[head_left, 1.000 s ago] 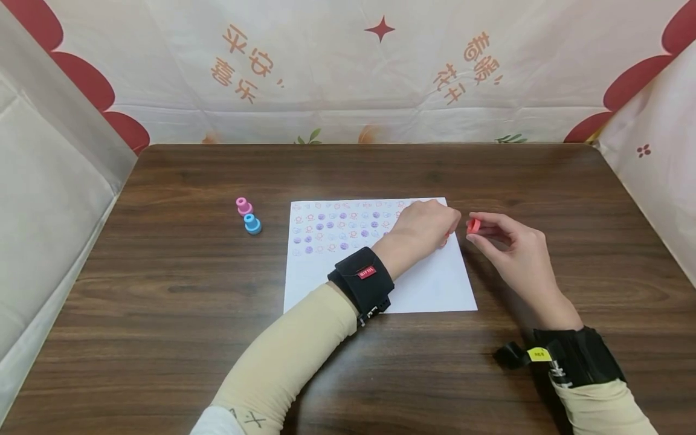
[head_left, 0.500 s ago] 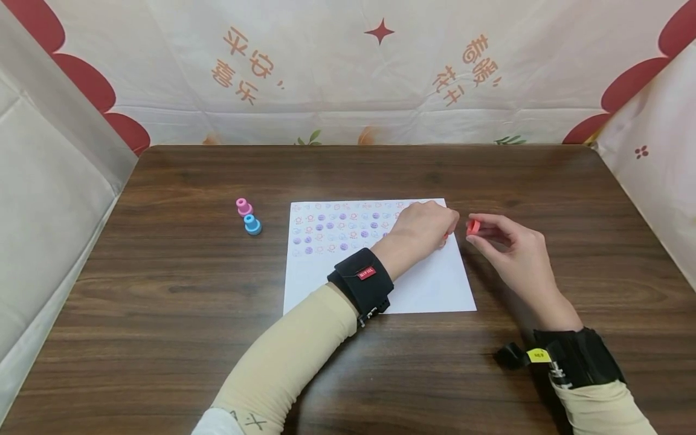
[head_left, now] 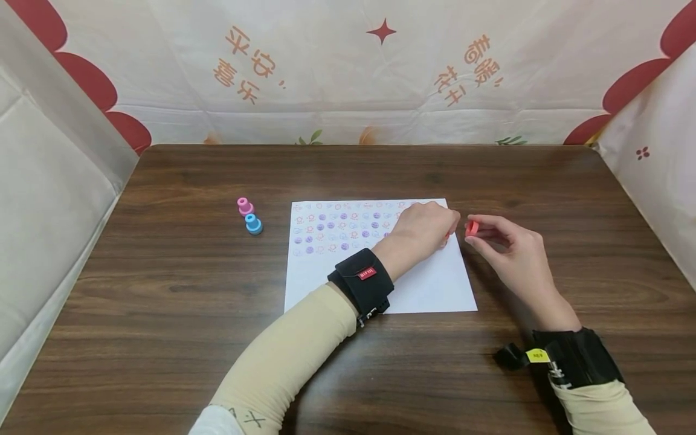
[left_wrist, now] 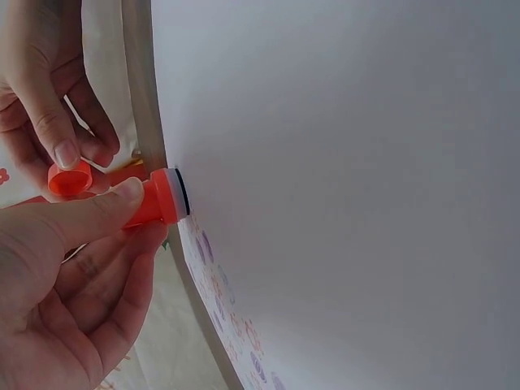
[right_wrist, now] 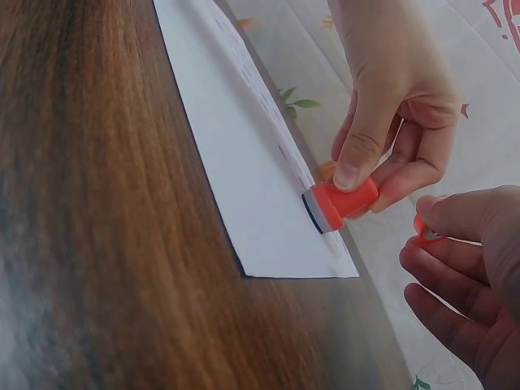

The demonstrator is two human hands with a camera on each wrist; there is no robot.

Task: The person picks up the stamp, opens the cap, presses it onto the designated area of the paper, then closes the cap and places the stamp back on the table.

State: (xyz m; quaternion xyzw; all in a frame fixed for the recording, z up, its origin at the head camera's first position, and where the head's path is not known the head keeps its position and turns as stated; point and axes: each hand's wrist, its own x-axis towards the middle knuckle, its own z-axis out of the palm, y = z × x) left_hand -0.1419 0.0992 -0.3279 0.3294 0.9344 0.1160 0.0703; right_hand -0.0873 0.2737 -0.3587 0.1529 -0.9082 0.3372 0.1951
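Note:
My left hand (head_left: 421,226) reaches across a white sheet of paper (head_left: 337,284) and pinches a red stamp (right_wrist: 357,201) between thumb and fingers. The stamp's pale end with its dark rim (left_wrist: 180,192) faces the sheet, right at its surface near the upper right. From above, the back of this hand hides most of the stamp. Just past the sheet's right edge, my right hand (head_left: 513,248) holds a small red cap (head_left: 472,228) by thumb and fingertips, raised over the table. The left wrist view shows the cap's hollow side.
Rows of small red, blue and purple prints (head_left: 331,226) cover the upper part of the sheet. Left of it, a pink stamp (head_left: 245,206) and a blue stamp (head_left: 253,224) stand close together on the brown wooden table (head_left: 179,290). A printed cloth (head_left: 337,72) hangs behind.

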